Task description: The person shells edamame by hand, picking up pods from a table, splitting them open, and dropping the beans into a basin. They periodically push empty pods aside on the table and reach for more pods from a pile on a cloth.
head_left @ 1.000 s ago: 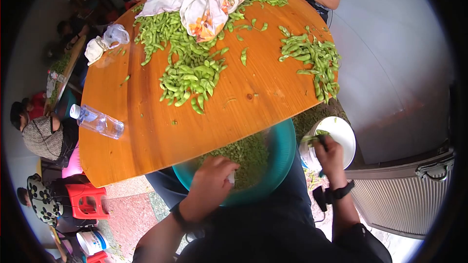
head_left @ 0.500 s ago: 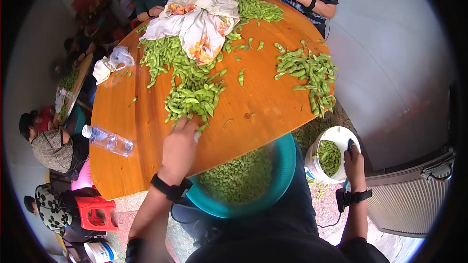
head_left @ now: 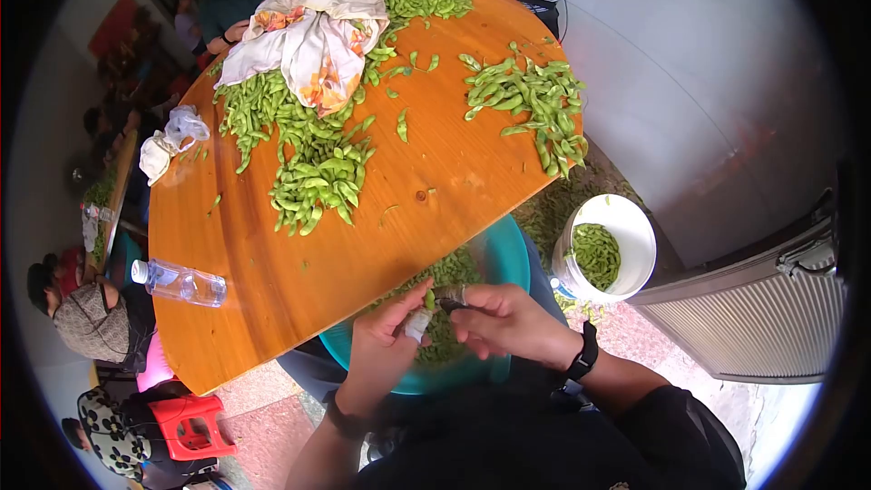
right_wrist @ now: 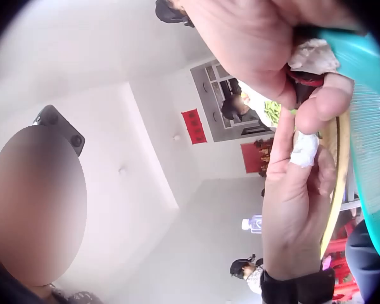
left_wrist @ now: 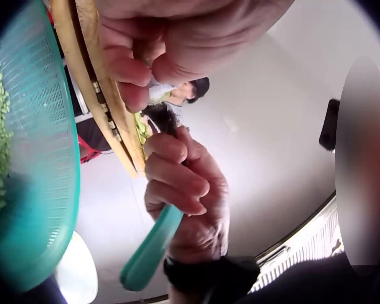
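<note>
Over the teal basin [head_left: 515, 259], which holds shelled green beans, my two hands meet. My left hand [head_left: 379, 349] pinches a green bean pod [head_left: 430, 298] between thumb and fingers; white tape [right_wrist: 304, 149] wraps the thumb. Close against the pod, my right hand [head_left: 522, 327] grips a tool with a teal handle [left_wrist: 153, 250] and a dark working end [left_wrist: 163, 118]. The handle sticks out below the curled fingers in the left wrist view. White wrapping [right_wrist: 315, 57] also covers part of the right hand.
On the wooden table [head_left: 272, 308] lie a pile of pods [head_left: 318, 181], a second heap [head_left: 535, 100], a floral cloth [head_left: 313, 45] and a water bottle [head_left: 181, 282]. A white bucket [head_left: 638, 240] with pods stands at the right, beside a ribbed metal panel [head_left: 735, 336]. Other people sit around.
My left hand has come back from the pods on the table to above the basin, now with a pod. My right hand has moved left from the bucket to meet it.
</note>
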`<state>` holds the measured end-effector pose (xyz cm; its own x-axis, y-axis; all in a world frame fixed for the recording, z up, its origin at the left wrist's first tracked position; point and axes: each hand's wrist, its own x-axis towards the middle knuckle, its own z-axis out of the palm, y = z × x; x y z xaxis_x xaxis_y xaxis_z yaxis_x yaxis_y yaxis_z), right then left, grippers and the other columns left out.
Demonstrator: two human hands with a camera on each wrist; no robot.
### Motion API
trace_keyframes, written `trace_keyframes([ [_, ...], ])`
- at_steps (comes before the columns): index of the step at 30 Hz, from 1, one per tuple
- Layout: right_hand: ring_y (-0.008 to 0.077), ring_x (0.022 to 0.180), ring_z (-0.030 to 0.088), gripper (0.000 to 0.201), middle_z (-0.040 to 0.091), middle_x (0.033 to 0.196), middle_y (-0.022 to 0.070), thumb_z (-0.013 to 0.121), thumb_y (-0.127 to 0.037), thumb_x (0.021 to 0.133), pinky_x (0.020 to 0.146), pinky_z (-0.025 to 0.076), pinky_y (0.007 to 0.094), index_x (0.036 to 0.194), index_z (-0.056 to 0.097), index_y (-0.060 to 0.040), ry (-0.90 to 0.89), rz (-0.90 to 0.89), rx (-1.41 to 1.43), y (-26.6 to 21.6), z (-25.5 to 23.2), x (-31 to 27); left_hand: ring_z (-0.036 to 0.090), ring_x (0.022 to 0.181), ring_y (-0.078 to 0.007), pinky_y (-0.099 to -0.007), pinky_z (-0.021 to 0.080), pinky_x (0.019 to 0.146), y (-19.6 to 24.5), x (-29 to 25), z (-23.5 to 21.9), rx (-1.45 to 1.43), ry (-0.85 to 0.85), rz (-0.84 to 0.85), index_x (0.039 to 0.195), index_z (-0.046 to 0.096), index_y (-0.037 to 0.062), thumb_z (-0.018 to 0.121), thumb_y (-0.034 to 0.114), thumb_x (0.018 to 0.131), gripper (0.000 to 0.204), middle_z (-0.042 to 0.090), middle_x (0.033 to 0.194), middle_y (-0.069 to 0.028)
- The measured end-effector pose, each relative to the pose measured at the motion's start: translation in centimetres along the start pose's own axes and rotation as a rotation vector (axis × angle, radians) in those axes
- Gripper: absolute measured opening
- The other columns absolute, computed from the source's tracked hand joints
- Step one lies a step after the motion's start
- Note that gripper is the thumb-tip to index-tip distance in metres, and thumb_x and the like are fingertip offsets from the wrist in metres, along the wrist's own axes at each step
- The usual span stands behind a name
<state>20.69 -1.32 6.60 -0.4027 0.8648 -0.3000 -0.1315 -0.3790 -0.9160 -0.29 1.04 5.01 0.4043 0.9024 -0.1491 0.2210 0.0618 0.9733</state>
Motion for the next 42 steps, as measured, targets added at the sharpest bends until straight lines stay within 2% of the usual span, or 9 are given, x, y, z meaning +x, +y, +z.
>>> trace_keyframes([
  [3,0.0049,0.053,0.050,0.016,0.054,0.069,-0.0016,0.051,-0.008,0.097,0.048,0.038,0.0211,0.083,0.056,-0.0037,0.020,-0.060,-0.004,1.0,0.2,-0.1,0.059,0.075,-0.0098,-0.0219,0.050,0.064,-0.2,-0.3,1.2,0.288,0.087,0.254,0.131,0.058,0.0073,0.062,-0.006,0.082,0.051,0.062,0.094,-0.0049],
  [11,0.0034,0.051,0.043,0.011,0.053,0.070,-0.0030,0.053,-0.010,0.097,0.047,0.032,0.0204,0.087,0.058,-0.0058,0.117,-0.051,0.142,3.8,1.7,0.5,0.059,0.077,-0.0111,-0.0260,0.053,0.073,-2.9,-1.2,2.5,0.515,0.231,0.281,0.128,0.059,0.0031,0.062,-0.006,0.082,0.047,0.062,0.088,-0.0067],
  [16,0.0019,0.050,0.040,0.008,0.053,0.069,-0.0044,0.054,-0.012,0.096,0.044,0.026,0.0181,0.095,0.062,-0.0076,0.086,0.130,0.427,4.6,1.2,1.4,0.069,0.090,-0.0209,-0.0315,0.059,0.077,-4.8,-0.9,1.8,-0.112,0.133,0.145,0.127,0.059,0.0046,0.058,-0.005,0.089,0.040,0.066,0.115,-0.0156],
  [23,0.0021,0.049,0.040,0.007,0.052,0.066,-0.0042,0.056,-0.012,0.094,0.042,0.025,0.0190,0.096,0.061,-0.0078,0.075,0.184,0.387,4.5,1.1,1.8,0.067,0.095,-0.0242,-0.0355,0.060,0.079,-6.1,-0.6,0.0,-0.467,-0.023,-0.093,0.124,0.059,0.0014,0.053,-0.006,0.092,0.033,0.054,0.134,-0.0162],
  [26,0.0028,0.051,0.042,0.007,0.054,0.067,-0.0039,0.056,-0.011,0.094,0.044,0.029,0.0194,0.096,0.062,-0.0071,0.081,0.215,0.303,4.7,1.4,1.8,0.068,0.091,-0.0201,-0.0316,0.058,0.079,-3.9,-1.4,1.1,-0.083,0.003,0.001,0.129,0.056,0.0020,0.054,-0.002,0.093,0.037,0.064,0.112,-0.0130],
  [28,0.0036,0.054,0.045,0.007,0.055,0.069,-0.0033,0.056,-0.010,0.094,0.048,0.034,0.0195,0.092,0.062,-0.0069,0.135,-0.023,0.014,5.1,2.1,2.0,0.068,0.086,-0.0145,-0.0271,0.056,0.076,-4.0,-1.6,1.1,0.207,0.052,0.090,0.132,0.054,0.0002,0.055,0.001,0.093,0.039,0.068,0.098,-0.0091],
  [32,0.0039,0.058,0.047,0.008,0.057,0.071,-0.0029,0.056,-0.010,0.093,0.051,0.036,0.0191,0.088,0.061,-0.0069,0.117,0.054,0.068,4.2,2.6,1.8,0.068,0.080,-0.0136,-0.0278,0.057,0.073,-5.5,-1.2,1.3,-0.033,0.113,0.089,0.130,0.055,-0.0001,0.055,0.003,0.093,0.037,0.068,0.092,-0.0088],
  [37,0.0036,0.059,0.047,0.007,0.057,0.072,-0.0033,0.058,-0.011,0.094,0.051,0.036,0.0188,0.094,0.063,-0.0062,0.147,0.136,0.233,5.3,2.7,2.3,0.066,0.071,-0.0281,-0.0360,0.053,0.067,-4.8,-0.7,1.2,0.604,0.203,0.457,0.119,0.058,0.0023,0.053,0.003,0.088,0.031,0.063,0.084,-0.0174],
  [42,0.0037,0.059,0.046,0.009,0.056,0.073,-0.0036,0.056,-0.012,0.094,0.052,0.036,0.0186,0.098,0.063,-0.0069,0.154,0.145,0.256,4.7,3.1,2.2,0.058,0.061,-0.0138,-0.0262,0.047,0.058,-5.8,-0.5,0.0,0.015,0.084,0.033,0.117,0.058,0.0025,0.045,0.001,0.091,0.029,0.061,0.077,-0.0076],
])
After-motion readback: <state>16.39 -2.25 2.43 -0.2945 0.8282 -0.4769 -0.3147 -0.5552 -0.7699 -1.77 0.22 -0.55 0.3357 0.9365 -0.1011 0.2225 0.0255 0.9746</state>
